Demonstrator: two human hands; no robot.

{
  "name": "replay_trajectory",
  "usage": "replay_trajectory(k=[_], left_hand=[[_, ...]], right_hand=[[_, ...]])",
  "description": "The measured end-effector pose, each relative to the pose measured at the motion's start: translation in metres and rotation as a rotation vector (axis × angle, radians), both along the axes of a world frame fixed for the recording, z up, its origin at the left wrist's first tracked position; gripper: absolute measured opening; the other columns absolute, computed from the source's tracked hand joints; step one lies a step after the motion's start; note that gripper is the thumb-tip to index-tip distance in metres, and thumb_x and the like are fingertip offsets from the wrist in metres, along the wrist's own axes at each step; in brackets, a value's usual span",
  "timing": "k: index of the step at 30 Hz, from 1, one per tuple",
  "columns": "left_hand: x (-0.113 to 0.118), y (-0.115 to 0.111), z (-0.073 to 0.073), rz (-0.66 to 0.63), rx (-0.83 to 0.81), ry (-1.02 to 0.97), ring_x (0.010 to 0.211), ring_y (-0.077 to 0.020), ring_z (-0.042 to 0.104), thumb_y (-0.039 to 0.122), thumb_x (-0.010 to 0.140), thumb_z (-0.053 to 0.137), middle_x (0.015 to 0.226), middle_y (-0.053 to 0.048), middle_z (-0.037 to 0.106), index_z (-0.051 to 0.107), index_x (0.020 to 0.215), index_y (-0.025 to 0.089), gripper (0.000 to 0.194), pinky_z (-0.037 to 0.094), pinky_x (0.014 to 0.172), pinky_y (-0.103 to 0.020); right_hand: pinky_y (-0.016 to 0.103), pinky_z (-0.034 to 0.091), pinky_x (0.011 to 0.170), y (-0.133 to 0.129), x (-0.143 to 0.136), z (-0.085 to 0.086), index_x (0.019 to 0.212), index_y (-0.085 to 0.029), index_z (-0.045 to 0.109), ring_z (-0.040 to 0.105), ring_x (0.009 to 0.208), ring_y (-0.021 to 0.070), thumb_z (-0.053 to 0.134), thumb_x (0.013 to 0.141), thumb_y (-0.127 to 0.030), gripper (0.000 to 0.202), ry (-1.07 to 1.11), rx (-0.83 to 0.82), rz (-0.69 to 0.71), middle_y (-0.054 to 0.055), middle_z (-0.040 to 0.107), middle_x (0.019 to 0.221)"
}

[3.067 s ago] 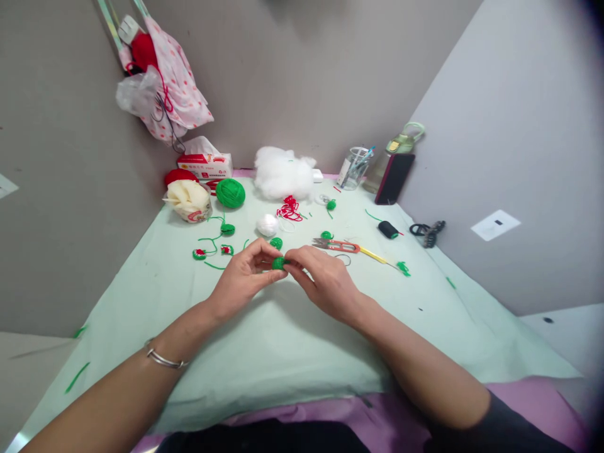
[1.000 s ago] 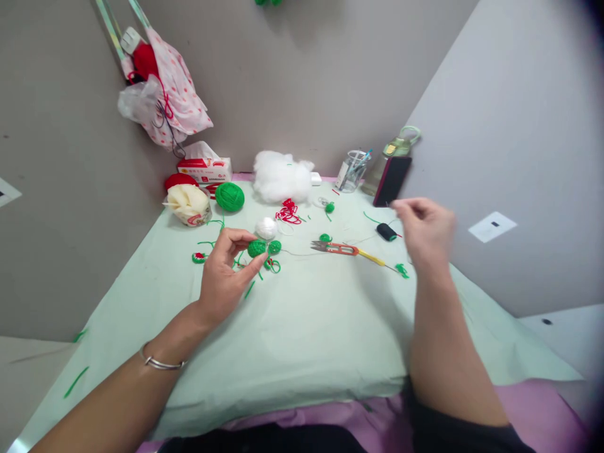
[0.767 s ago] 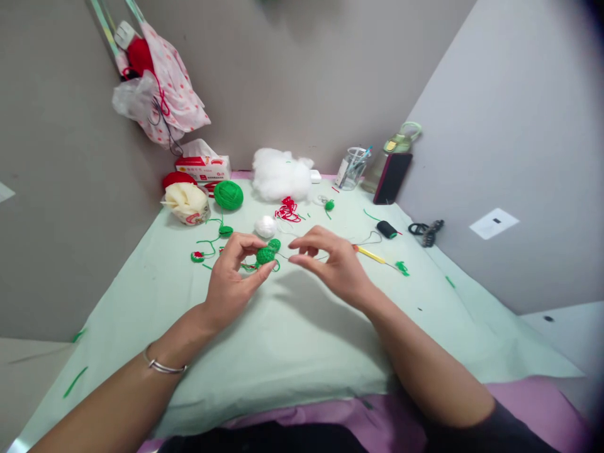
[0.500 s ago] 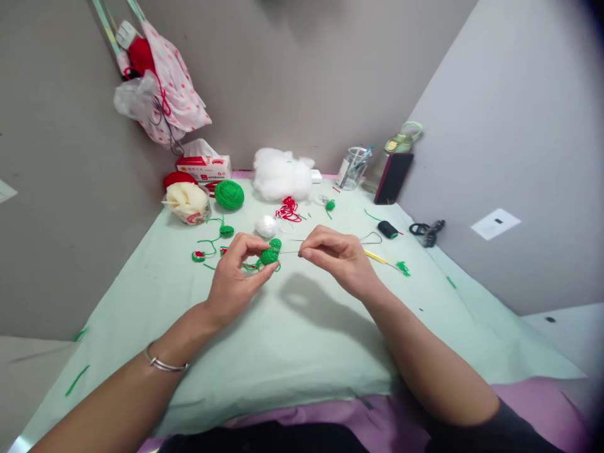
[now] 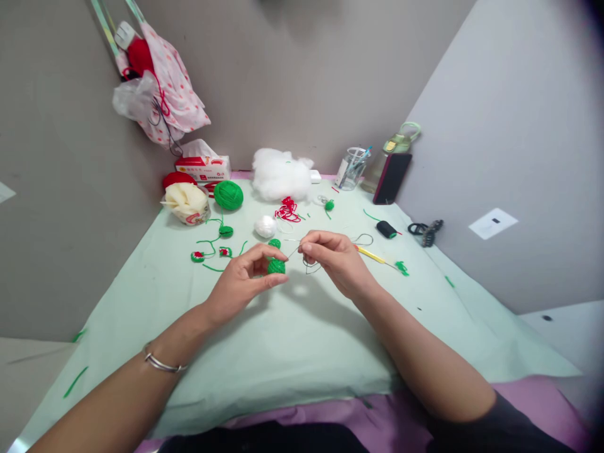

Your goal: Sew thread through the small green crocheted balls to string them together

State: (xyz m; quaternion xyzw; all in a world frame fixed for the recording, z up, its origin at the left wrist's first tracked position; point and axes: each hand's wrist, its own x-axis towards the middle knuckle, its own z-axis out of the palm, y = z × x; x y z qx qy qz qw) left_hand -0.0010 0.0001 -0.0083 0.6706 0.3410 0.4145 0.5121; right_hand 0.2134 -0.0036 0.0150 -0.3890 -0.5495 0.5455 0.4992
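Observation:
A small green crocheted piece (image 5: 276,266) with a rounded knob at its top is pinched between the thumb and fingers of my left hand (image 5: 245,272). My right hand (image 5: 333,257) is closed on a thin needle (image 5: 292,240), whose silver tip points left past the fingertips. Dark thread (image 5: 293,253) runs from the green piece at my left fingertips to my right fingers. More of it hangs in loops below the right hand. A white yarn ball (image 5: 265,226) lies just behind the green piece.
Small green-and-red crocheted pieces (image 5: 225,251) lie left of my hands. Further back are a green yarn ball (image 5: 228,195), white stuffing (image 5: 280,175) and tangled red yarn (image 5: 288,210). On the right are a yellow crochet hook (image 5: 370,254), a black thread spool (image 5: 386,229) and a phone (image 5: 392,179).
The thread between my hands has gone from level to slanting, and loops now hang under my right hand. The green piece has turned and dropped slightly in my left hand.

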Motion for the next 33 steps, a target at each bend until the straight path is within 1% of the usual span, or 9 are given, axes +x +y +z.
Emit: replay_trajectory(k=[4, 8, 11, 15, 18, 21, 26, 29, 33], left_hand=[[-0.003, 0.001, 0.005, -0.200, -0.231, -0.122, 0.072, -0.0174, 0.066, 0.042, 0.086, 0.073, 0.099, -0.006, 0.071, 0.073, 0.112, 0.029, 0.029, 0.059, 0.070, -0.035], [-0.008, 0.002, 0.010, -0.271, -0.338, -0.217, 0.075, -0.0189, 0.070, 0.048, 0.090, 0.067, 0.107, -0.009, 0.072, 0.076, 0.107, 0.028, 0.028, 0.062, 0.079, -0.041], [-0.011, 0.003, 0.013, -0.314, -0.377, -0.241, 0.083, -0.0212, 0.072, 0.044, 0.091, 0.068, 0.121, -0.012, 0.071, 0.075, 0.118, 0.028, 0.032, 0.062, 0.086, -0.044], [-0.010, 0.003, 0.010, -0.314, -0.353, -0.194, 0.094, -0.0244, 0.072, 0.038, 0.091, 0.068, 0.125, -0.012, 0.070, 0.071, 0.125, 0.028, 0.035, 0.060, 0.093, -0.047], [-0.004, 0.001, 0.004, -0.222, -0.261, -0.149, 0.102, -0.0235, 0.070, 0.033, 0.088, 0.073, 0.119, -0.009, 0.071, 0.069, 0.123, 0.029, 0.035, 0.058, 0.097, -0.045], [0.003, -0.002, -0.001, -0.067, -0.157, -0.087, 0.103, -0.0231, 0.069, 0.030, 0.082, 0.079, 0.112, -0.008, 0.071, 0.067, 0.114, 0.026, 0.035, 0.058, 0.094, -0.041], [0.005, -0.003, -0.004, 0.119, -0.037, -0.055, 0.097, -0.0207, 0.069, 0.027, 0.078, 0.081, 0.107, -0.005, 0.070, 0.063, 0.106, 0.023, 0.034, 0.057, 0.093, -0.040], [0.003, -0.001, -0.004, 0.164, 0.016, -0.105, 0.097, -0.0189, 0.069, 0.025, 0.078, 0.081, 0.109, -0.004, 0.069, 0.062, 0.110, 0.024, 0.037, 0.057, 0.093, -0.037], [0.002, 0.001, -0.003, 0.164, 0.063, -0.149, 0.095, -0.0182, 0.069, 0.025, 0.082, 0.078, 0.107, -0.004, 0.069, 0.067, 0.104, 0.023, 0.024, 0.058, 0.089, -0.034]], right_hand=[[0.025, 0.038, 0.062, 0.004, 0.002, -0.001, 0.076, -0.018, 0.073, 0.048, 0.062, 0.0104, 0.081, 0.076, -0.036, 0.020, 0.076, -0.107, 0.005, -0.002, 0.056, 0.062], [0.024, 0.037, 0.061, 0.005, 0.002, -0.001, 0.075, -0.016, 0.072, 0.047, 0.060, 0.0090, 0.083, 0.074, -0.036, 0.022, 0.121, -0.154, 0.000, -0.003, 0.055, 0.060], [0.024, 0.038, 0.061, 0.007, 0.004, 0.001, 0.074, -0.016, 0.071, 0.046, 0.059, 0.0083, 0.083, 0.072, -0.036, 0.023, 0.143, -0.168, -0.015, -0.003, 0.056, 0.062], [0.024, 0.039, 0.061, 0.009, 0.006, 0.001, 0.071, -0.016, 0.070, 0.045, 0.059, 0.0084, 0.084, 0.070, -0.036, 0.025, 0.139, -0.178, -0.029, -0.003, 0.055, 0.062], [0.025, 0.038, 0.060, 0.007, 0.005, 0.000, 0.073, -0.017, 0.071, 0.045, 0.059, 0.0091, 0.083, 0.073, -0.037, 0.024, 0.104, -0.137, -0.042, -0.003, 0.055, 0.061], [0.026, 0.039, 0.060, 0.000, 0.002, 0.002, 0.076, -0.018, 0.072, 0.047, 0.061, 0.0108, 0.078, 0.079, -0.038, 0.021, -0.038, -0.008, -0.085, -0.001, 0.057, 0.064], [0.029, 0.045, 0.065, -0.018, -0.011, 0.007, 0.078, -0.020, 0.071, 0.055, 0.070, 0.0143, 0.067, 0.091, -0.026, 0.015, -0.398, 0.456, -0.130, 0.002, 0.063, 0.075], [0.029, 0.047, 0.064, -0.024, -0.016, 0.004, 0.084, -0.020, 0.070, 0.057, 0.069, 0.0138, 0.061, 0.094, -0.020, 0.014, -0.493, 0.648, -0.089, 0.002, 0.062, 0.075], [0.028, 0.048, 0.063, -0.022, -0.019, -0.005, 0.088, -0.021, 0.070, 0.059, 0.069, 0.0136, 0.059, 0.096, -0.018, 0.014, -0.567, 0.740, -0.089, 0.003, 0.061, 0.076]])
